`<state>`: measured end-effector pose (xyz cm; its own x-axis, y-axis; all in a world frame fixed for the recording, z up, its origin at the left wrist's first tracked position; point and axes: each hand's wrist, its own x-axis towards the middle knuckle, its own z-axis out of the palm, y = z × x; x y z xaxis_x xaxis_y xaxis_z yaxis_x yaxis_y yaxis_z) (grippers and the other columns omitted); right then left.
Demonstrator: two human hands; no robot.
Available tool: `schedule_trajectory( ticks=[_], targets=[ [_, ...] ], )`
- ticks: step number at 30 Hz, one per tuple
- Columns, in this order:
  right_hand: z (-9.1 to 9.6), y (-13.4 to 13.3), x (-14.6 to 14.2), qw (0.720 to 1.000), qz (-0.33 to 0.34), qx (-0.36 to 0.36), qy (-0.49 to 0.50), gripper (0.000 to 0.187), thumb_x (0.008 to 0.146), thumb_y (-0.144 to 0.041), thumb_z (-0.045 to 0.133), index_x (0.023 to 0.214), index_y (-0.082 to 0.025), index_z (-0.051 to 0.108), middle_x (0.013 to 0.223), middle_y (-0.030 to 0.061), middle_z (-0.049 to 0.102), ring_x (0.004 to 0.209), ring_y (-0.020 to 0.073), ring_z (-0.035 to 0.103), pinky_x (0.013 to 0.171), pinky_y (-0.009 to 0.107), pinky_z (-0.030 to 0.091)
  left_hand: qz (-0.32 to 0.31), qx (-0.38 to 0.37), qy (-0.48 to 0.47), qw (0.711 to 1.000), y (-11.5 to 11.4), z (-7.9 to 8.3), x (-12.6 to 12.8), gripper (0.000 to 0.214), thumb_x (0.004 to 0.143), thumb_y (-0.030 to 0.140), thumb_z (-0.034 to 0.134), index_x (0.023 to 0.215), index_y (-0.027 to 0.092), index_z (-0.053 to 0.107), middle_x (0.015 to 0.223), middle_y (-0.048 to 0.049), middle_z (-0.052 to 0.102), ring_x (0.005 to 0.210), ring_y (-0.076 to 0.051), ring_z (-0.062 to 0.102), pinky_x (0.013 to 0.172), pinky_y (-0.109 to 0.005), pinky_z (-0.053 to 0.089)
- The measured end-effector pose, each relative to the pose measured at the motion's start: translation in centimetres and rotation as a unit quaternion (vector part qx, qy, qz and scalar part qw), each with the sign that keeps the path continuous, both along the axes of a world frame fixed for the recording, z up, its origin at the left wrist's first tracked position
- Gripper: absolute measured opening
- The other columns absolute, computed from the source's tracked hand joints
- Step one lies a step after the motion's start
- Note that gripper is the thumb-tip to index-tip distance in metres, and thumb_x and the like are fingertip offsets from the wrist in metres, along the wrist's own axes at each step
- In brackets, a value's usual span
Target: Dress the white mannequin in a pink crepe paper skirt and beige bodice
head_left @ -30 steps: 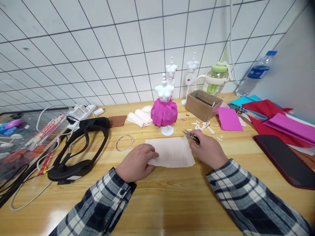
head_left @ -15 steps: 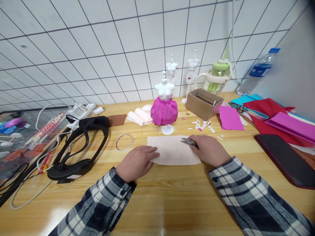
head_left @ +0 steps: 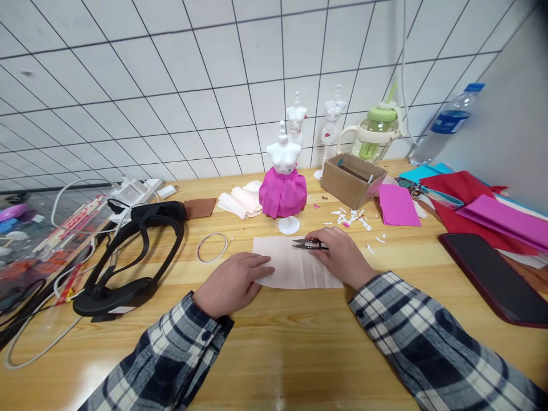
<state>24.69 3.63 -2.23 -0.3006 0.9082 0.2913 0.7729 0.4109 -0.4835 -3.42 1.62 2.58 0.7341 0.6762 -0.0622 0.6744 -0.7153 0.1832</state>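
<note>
A pale pink sheet (head_left: pixel 286 265), crepe paper by its look, lies flat on the wooden table. My left hand (head_left: pixel 233 281) rests on its left edge with the fingers stretched out. In my right hand (head_left: pixel 345 256) is a pair of small thread snips (head_left: pixel 309 245), black-handled, blades pointing left over the sheet. That hand lies on the sheet's right side and hides its corner. Just behind the sheet stands a white mini dress form (head_left: pixel 284 155) wearing a puffy magenta skirt (head_left: pixel 282 193).
Paper scraps (head_left: pixel 353 219) and a cardboard box (head_left: pixel 351 180) lie at the back right. A phone (head_left: pixel 492 279) is at the right, beside coloured sheets. On the left are a black headset (head_left: pixel 128 251), a coil of wire (head_left: pixel 213 248) and folded pale paper (head_left: pixel 240 201).
My right hand has moved left across the sheet with the snips, and small folds show in the paper near it. My left hand stays on the left edge.
</note>
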Motion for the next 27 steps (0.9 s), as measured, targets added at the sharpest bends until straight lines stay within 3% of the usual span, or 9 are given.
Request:
schedule_trajectory(
  ticks=[4, 7, 8, 10, 12, 14, 16, 21, 27],
  targets=[
    [0.2, 0.1, 0.3, 0.999, -0.035, 0.008, -0.009, 0.025, 0.084, -0.025, 0.067, 0.109, -0.022, 0.064, 0.103, 0.0056, 0.066, 0.101, 0.0253, 0.056, 0.089, 0.040, 0.043, -0.005, -0.005, -0.012, 1.000, 0.3, -0.3, -0.4, 0.049, 0.081, 0.011, 0.048, 0.125, 0.026, 0.063, 0.136, -0.0035, 0.060, 0.122, -0.023, 0.057, 0.107, -0.042, 0.044],
    [1.6, -1.1, 0.3, 0.999, -0.028, 0.034, 0.015, 0.016, 0.087, -0.027, 0.063, 0.101, -0.020, 0.063, 0.101, 0.0064, 0.065, 0.100, 0.0237, 0.056, 0.090, 0.039, 0.043, 0.003, -0.014, -0.042, 0.999, 0.6, -0.7, -0.6, 0.051, 0.078, 0.006, 0.046, 0.124, 0.023, 0.061, 0.133, -0.0035, 0.062, 0.121, -0.020, 0.057, 0.108, -0.038, 0.042],
    [2.2, -1.7, 0.1, 1.000, 0.010, 0.021, 0.020, 0.013, 0.088, -0.030, 0.061, 0.095, -0.020, 0.062, 0.096, 0.0057, 0.064, 0.095, 0.0222, 0.057, 0.086, 0.037, 0.044, 0.007, -0.017, -0.050, 0.999, 0.6, -0.8, -0.6, 0.048, 0.078, 0.005, 0.046, 0.120, 0.022, 0.062, 0.131, -0.0033, 0.063, 0.121, -0.019, 0.057, 0.108, -0.036, 0.042],
    [3.1, -3.1, -0.7, 0.989, 0.136, -0.046, 0.020, 0.025, 0.082, -0.041, 0.068, 0.095, -0.021, 0.061, 0.097, 0.0041, 0.064, 0.093, 0.0210, 0.058, 0.083, 0.034, 0.046, 0.018, -0.023, -0.060, 0.998, 0.7, -1.0, -0.6, 0.037, 0.080, 0.007, 0.046, 0.109, 0.021, 0.064, 0.129, -0.0032, 0.064, 0.119, -0.019, 0.058, 0.106, -0.035, 0.044],
    [3.5, -4.2, -1.7, 0.983, 0.160, -0.092, -0.023, 0.051, 0.067, -0.049, 0.079, 0.105, -0.022, 0.059, 0.106, 0.0050, 0.062, 0.098, 0.0243, 0.057, 0.085, 0.038, 0.047, 0.028, -0.029, -0.065, 0.997, 0.8, -1.1, -0.5, 0.023, 0.086, 0.013, 0.047, 0.099, 0.021, 0.064, 0.127, -0.0031, 0.065, 0.117, -0.019, 0.059, 0.103, -0.034, 0.045],
    [3.4, -4.7, -2.4, 0.980, 0.153, -0.103, -0.075, 0.051, 0.067, -0.045, 0.080, 0.107, -0.020, 0.059, 0.107, 0.0066, 0.062, 0.099, 0.0261, 0.057, 0.088, 0.041, 0.046, 0.034, -0.034, -0.070, 0.996, 0.9, -1.1, -0.6, 0.019, 0.091, 0.020, 0.046, 0.096, 0.022, 0.064, 0.124, -0.0027, 0.067, 0.116, -0.018, 0.059, 0.102, -0.034, 0.045],
    [3.1, -4.6, -2.5, 0.979, 0.139, -0.107, -0.101, 0.040, 0.074, -0.036, 0.074, 0.107, -0.019, 0.059, 0.107, 0.0078, 0.061, 0.100, 0.0258, 0.056, 0.089, 0.041, 0.045, 0.043, -0.035, -0.073, 0.996, 1.0, -1.1, -0.8, 0.021, 0.094, 0.027, 0.045, 0.098, 0.023, 0.066, 0.121, -0.0021, 0.068, 0.115, -0.018, 0.060, 0.100, -0.033, 0.046],
    [2.6, -3.5, -0.8, 0.982, 0.118, -0.108, -0.102, 0.025, 0.080, -0.017, 0.061, 0.104, -0.019, 0.063, 0.104, 0.0068, 0.063, 0.100, 0.0229, 0.056, 0.089, 0.036, 0.044, 0.088, -0.029, -0.077, 0.993, 1.4, -1.0, -1.2, 0.026, 0.096, 0.034, 0.044, 0.102, 0.023, 0.067, 0.107, -0.0035, 0.071, 0.101, -0.020, 0.064, 0.089, -0.033, 0.049],
    [2.4, -2.3, 0.6, 0.986, 0.075, -0.125, -0.079, 0.016, 0.088, -0.023, 0.052, 0.093, -0.018, 0.066, 0.096, 0.0066, 0.066, 0.092, 0.0209, 0.060, 0.082, 0.032, 0.043, 0.107, -0.029, -0.117, 0.987, 1.9, -1.5, -1.3, 0.024, 0.093, 0.033, 0.049, 0.090, 0.018, 0.068, 0.101, -0.0071, 0.066, 0.093, -0.020, 0.061, 0.084, -0.033, 0.048]
  ],
)
